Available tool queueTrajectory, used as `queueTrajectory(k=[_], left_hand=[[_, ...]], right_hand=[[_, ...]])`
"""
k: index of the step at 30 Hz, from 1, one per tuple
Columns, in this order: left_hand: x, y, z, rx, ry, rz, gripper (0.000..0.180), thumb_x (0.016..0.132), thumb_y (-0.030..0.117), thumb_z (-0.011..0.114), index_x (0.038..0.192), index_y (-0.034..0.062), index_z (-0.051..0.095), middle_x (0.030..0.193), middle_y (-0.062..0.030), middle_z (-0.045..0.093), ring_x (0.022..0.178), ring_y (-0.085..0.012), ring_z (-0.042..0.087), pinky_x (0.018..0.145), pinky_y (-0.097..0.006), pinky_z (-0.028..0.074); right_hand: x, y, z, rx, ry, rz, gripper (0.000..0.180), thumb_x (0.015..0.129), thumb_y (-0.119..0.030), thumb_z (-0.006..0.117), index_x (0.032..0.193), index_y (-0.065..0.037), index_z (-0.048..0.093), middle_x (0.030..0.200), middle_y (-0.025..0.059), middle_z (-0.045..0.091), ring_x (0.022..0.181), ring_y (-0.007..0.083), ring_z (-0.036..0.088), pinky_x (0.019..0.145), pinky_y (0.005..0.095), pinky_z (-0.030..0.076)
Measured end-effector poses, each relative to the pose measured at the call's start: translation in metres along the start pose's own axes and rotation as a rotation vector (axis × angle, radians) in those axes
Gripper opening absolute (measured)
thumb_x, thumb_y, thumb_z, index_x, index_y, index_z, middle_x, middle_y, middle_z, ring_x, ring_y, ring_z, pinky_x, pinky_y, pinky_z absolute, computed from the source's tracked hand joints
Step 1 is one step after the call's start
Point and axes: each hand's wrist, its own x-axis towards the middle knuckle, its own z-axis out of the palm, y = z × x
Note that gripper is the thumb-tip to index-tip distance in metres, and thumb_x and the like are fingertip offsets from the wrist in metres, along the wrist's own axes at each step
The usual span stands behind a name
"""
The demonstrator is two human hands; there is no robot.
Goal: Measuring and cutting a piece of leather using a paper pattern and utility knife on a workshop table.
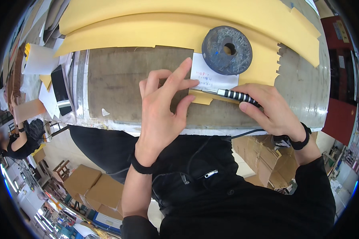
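Observation:
My right hand (267, 104) grips a slim pen-shaped tool (238, 96) with a black-and-silver ringed handle and a thin metal tip. Its tip points left, by the lower edge of a white paper slip (217, 79) with handwriting on it. At the slip's left edge is my left hand (162, 99), fingers apart, with one fingertip over the paper and the thumb below it. Nothing shows inside that hand. A round dark weight (217, 59) with a centre hole rests over the slip's upper part. Yellow sheet material (263, 65) lies under the slip and weight.
More yellow sheeting (167, 30) spans the far side of the worktable. A dark phone-like device (60, 89) and papers lie at the left. Below the table stand cardboard boxes (99, 187). Another person (22, 135) is at the far left.

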Motion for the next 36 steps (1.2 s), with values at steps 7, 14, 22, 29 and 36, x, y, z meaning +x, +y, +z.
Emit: queueTrajectory(k=[7, 14, 22, 29, 36], left_hand=[[-0.001, -0.006, 0.003, 0.011, 0.016, 0.044, 0.078, 0.087, -0.004, 0.091, 0.161, 0.0076, 0.069, 0.122, 0.0048, 0.091, 0.120, -0.0272, 0.063, 0.107, -0.046, 0.042], [0.000, -0.006, 0.003, 0.011, 0.020, 0.047, 0.074, 0.087, -0.003, 0.092, 0.157, 0.0089, 0.072, 0.122, 0.0047, 0.091, 0.119, -0.0277, 0.064, 0.108, -0.045, 0.044], [0.001, 0.002, 0.000, 0.054, 0.018, 0.040, 0.065, 0.085, -0.001, 0.094, 0.148, 0.0127, 0.081, 0.120, 0.0035, 0.092, 0.115, -0.0263, 0.063, 0.110, -0.043, 0.047], [-0.001, -0.003, 0.005, 0.115, 0.058, 0.099, 0.054, 0.083, 0.003, 0.097, 0.135, 0.0146, 0.088, 0.115, 0.0042, 0.092, 0.113, -0.0249, 0.063, 0.109, -0.042, 0.047], [-0.004, -0.002, 0.003, 0.214, 0.068, 0.117, 0.042, 0.084, 0.011, 0.098, 0.125, 0.0199, 0.091, 0.095, 0.0046, 0.084, 0.109, -0.0236, 0.064, 0.109, -0.047, 0.040]], right_hand=[[0.001, -0.004, -0.003, -0.013, -0.047, 0.054, 0.035, 0.114, -0.018, 0.071, 0.145, -0.002, 0.073, 0.118, 0.0230, 0.079, 0.106, 0.0472, 0.076, 0.094, 0.0509, 0.058], [0.000, -0.009, -0.004, -0.045, -0.057, 0.098, 0.037, 0.114, -0.018, 0.072, 0.147, -0.003, 0.073, 0.127, 0.0223, 0.081, 0.115, 0.0466, 0.076, 0.102, 0.0504, 0.059], [0.002, -0.024, -0.008, -0.048, -0.065, 0.084, 0.047, 0.112, -0.007, 0.070, 0.159, -0.008, 0.071, 0.122, 0.0232, 0.080, 0.107, 0.0476, 0.076, 0.096, 0.0477, 0.060], [0.005, -0.014, 0.003, -0.016, 0.059, -0.033, 0.049, 0.110, -0.007, 0.073, 0.158, -0.012, 0.073, 0.109, 0.0231, 0.079, 0.084, 0.0467, 0.071, 0.076, 0.0514, 0.056], [0.001, -0.013, 0.001, -0.032, 0.040, 0.015, 0.047, 0.109, -0.006, 0.074, 0.155, -0.009, 0.075, 0.113, 0.0248, 0.081, 0.090, 0.0471, 0.072, 0.082, 0.0492, 0.057]])
